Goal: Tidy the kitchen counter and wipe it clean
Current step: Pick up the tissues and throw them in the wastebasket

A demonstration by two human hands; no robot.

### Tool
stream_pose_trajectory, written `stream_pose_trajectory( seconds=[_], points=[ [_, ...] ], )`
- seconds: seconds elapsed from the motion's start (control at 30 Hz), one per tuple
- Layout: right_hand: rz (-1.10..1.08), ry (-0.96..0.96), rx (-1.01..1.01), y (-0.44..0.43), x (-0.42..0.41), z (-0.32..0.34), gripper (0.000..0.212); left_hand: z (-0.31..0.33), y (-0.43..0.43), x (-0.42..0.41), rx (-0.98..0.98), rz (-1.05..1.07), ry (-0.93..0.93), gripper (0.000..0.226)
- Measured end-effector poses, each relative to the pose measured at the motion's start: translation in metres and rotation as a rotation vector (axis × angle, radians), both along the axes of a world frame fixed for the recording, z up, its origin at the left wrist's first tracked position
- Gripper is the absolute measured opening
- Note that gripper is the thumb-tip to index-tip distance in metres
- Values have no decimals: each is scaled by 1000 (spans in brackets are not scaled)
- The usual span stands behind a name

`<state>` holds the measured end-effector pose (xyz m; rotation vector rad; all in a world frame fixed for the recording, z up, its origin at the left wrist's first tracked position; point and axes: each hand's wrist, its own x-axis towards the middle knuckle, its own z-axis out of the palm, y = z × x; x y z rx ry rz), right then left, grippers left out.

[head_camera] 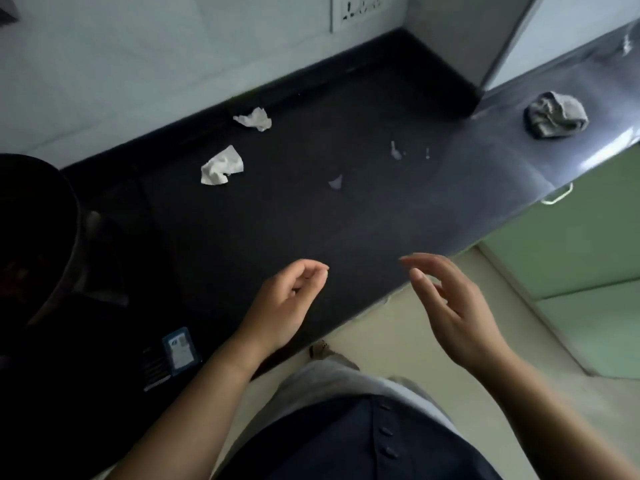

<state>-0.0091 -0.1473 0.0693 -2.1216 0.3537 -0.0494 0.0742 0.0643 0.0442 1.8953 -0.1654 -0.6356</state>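
Note:
The dark counter (277, 230) carries two crumpled white paper wads, one (221, 166) toward the middle left and one (254, 118) by the back wall. Small pale scraps (336, 181) and bits (396, 150) lie further right. A crumpled grey cloth (556, 115) rests on the shiny right stretch of the counter. My left hand (287, 303) hovers over the front of the counter, fingers loosely curled, holding nothing. My right hand (450, 303) is at the counter's front edge, fingers spread, empty.
A large dark pot or pan (34, 237) stands at the left edge. A small blue card or packet (180, 348) lies near the front left. A wall socket (360, 8) sits above the back. Green cabinet doors (588, 254) and pale floor are to the right.

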Motion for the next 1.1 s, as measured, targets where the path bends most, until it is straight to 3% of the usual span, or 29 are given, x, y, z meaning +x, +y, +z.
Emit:
stream_pose_trajectory(
  seconds=[0.17, 0.3, 0.43, 0.57, 0.7, 0.83, 1.1],
  points=[
    [193, 1, -51, -16, 100, 2, 39, -9, -7, 80, 145, 52, -34, 20],
    [421, 17, -124, -13, 186, -8, 43, -34, 4, 124, 346, 94, -30, 34],
    [617, 34, -149, 1, 270, -28, 32, -67, 25, 160, 532, 268, -120, 38],
    [750, 52, -179, 25, 340, -53, 33, -93, 40, 179, 741, 438, -249, 43],
    [825, 26, -293, 50, 399, -86, 34, -120, 44, 183, 914, 443, -282, 54],
    [827, 5, -463, 59, 452, -110, 39, -134, 42, 180, 960, 453, -296, 55],
    [866, 51, -599, 79, 502, -130, 49, -138, 42, 179, 956, 523, -330, 52]
  ],
)
